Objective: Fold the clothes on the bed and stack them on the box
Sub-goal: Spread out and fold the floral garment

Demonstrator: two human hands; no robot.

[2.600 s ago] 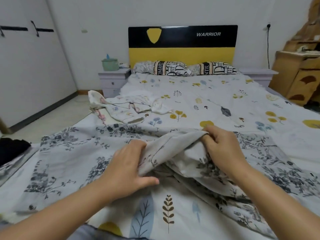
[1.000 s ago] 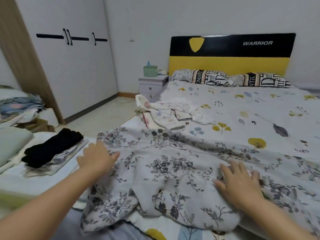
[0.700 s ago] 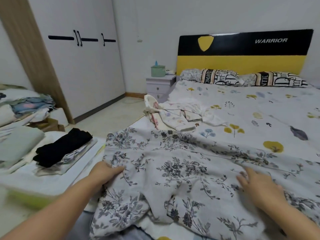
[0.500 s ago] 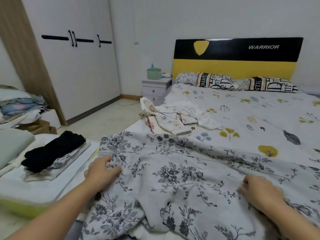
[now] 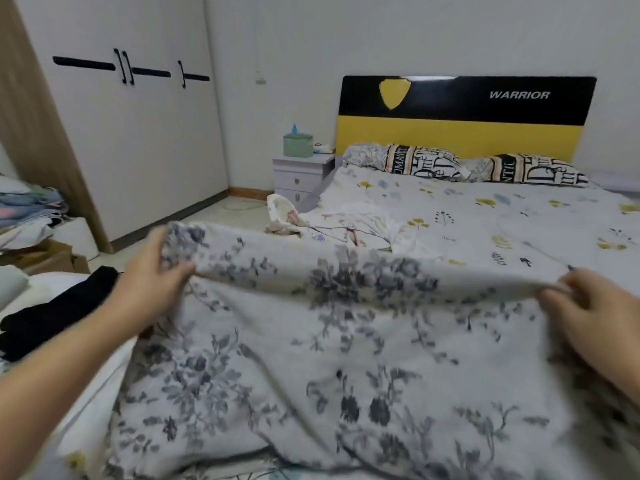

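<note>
Floral garment (image 5: 346,327) stretched between both grips

Grey-white floral-print cotton garment (image 5: 346,341) spread near, far edge lifted, motion-blurred, pale pink-flowered crumpled garment (image 5: 332,226) beyond at bed's left edge, folded black garment (image 5: 52,313) stacked far left

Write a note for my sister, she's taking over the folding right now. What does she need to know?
Left hand and right hand each grip the lifted far edge of the grey floral cotton garment, mid-fold over the bed.
Done: a folded black garment lies on the stack at the left.
Left: finish this fold, stack it, then fold the crumpled cream flower-print garment farther up the bed.
</note>
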